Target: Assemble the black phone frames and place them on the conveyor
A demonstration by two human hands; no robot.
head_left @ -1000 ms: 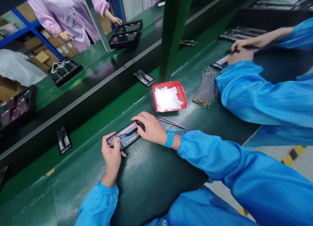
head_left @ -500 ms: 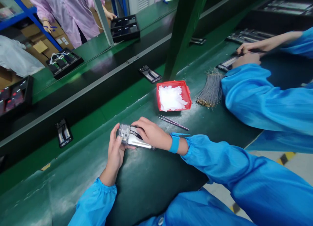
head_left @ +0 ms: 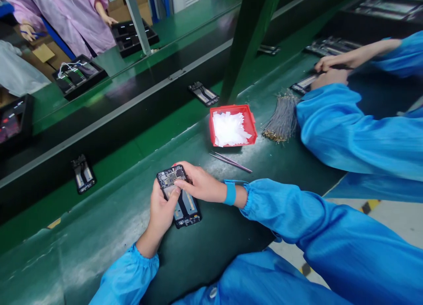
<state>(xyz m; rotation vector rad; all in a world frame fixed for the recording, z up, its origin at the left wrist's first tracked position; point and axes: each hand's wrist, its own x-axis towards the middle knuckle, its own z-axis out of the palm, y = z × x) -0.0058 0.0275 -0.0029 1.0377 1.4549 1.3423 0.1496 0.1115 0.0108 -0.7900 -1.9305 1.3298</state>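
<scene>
An opened smartphone (head_left: 187, 209) with its circuit board and inner frame bare is held between my two hands, tilted over the green bench. My left hand (head_left: 162, 208) grips its left edge, thumb laid across the middle. On the upper right side my right hand (head_left: 201, 181) closes around the phone, its thumb pressing near the circuit board. The fingers beneath the phone are hidden. A pair of tweezers (head_left: 231, 162) lies on the bench just beyond my right wrist. Behind the tweezers stands a red bin (head_left: 214, 142) filled with small white strips.
A bundle of grey cables (head_left: 282, 118) lies right of the bin. A co-worker's hands (head_left: 330, 76) handle another phone at the right. Phone frames (head_left: 83, 174) rest along the green strip beyond the bench, near a green post (head_left: 244, 45). Across the line stands a person in pink (head_left: 69, 14).
The phone in my hands has turned from lying sideways to pointing its lower end toward me. My right thumb has shifted onto the board area. The person in pink's tray has moved left in view.
</scene>
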